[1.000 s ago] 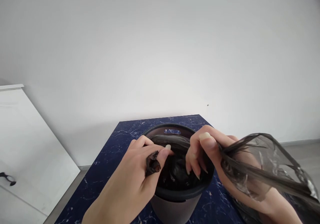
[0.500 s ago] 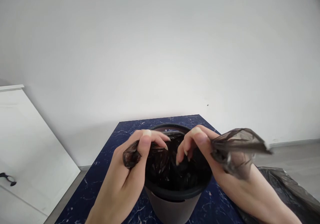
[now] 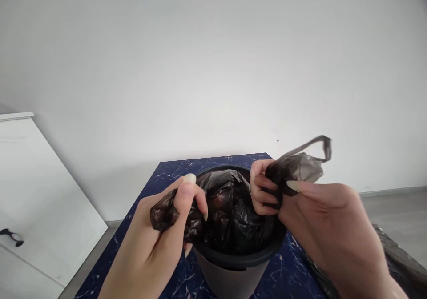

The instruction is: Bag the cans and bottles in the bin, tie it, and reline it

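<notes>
A dark, see-through plastic garbage bag [image 3: 230, 214] sits inside a round trash can [image 3: 233, 274] with a black rim. My left hand [image 3: 167, 219] pinches a bunched part of the bag at the can's left side, thumb pressed against the fingers. Over the right rim, my right hand [image 3: 300, 205] has its fingers curled round another gathered part, with the thumb up. A thin loop of the bag sticks out above that hand. Whatever lies at the bottom of the can is hidden.
The can stands on a blue marbled tabletop [image 3: 187, 168] against a white wall [image 3: 213, 68]. A white cabinet [image 3: 40, 201] with a black handle stands at left. More dark plastic film [image 3: 398, 254] lies at the lower right, partly behind my right arm.
My hands have moved apart. The right hand has turned, its fingers now wrapped round the bag, and the loop has risen. The bag inside the can is drawn up higher.
</notes>
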A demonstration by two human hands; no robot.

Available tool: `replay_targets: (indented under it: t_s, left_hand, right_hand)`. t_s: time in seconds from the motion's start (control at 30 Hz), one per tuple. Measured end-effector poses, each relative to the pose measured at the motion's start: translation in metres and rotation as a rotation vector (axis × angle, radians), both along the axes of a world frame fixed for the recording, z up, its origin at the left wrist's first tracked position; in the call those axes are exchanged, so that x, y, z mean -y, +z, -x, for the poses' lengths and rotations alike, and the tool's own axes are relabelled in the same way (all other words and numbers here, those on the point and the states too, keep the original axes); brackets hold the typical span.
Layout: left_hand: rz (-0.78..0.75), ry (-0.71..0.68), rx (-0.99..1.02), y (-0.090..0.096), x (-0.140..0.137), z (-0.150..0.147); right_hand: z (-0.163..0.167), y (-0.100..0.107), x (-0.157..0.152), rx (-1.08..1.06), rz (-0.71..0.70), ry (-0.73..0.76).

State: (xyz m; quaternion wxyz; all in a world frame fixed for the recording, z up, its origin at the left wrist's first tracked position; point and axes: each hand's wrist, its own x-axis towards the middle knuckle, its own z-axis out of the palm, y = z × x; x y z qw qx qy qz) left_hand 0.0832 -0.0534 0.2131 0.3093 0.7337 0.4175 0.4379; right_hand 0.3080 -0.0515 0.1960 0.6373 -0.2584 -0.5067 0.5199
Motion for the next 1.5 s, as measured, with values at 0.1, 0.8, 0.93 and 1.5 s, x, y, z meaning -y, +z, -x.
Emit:
replay_targets:
  t_s: [0.1, 0.8, 0.93, 1.5]
  left_hand:
    - [-0.024, -0.008, -0.026, 0.002, 0.001, -0.001]
    - [-0.228, -0.048, -0.119, 0.003, 0.002, -0.004]
    - [-0.207, -0.063, -0.127, 0.003, 0.004, -0.002]
    - [-0.320, -0.116, -0.200, 0.005, 0.003, -0.009]
  right_hand:
    - [-0.003, -0.008, 0.002, 0.104, -0.033, -0.009]
    - [0.000, -0.006, 0.016, 1.096, -0.330, -0.228]
    - [0.006, -0.003, 0.017, 0.829, -0.343, -0.354]
    - [0.013, -0.009, 0.015, 0.398, -0.156, -0.215]
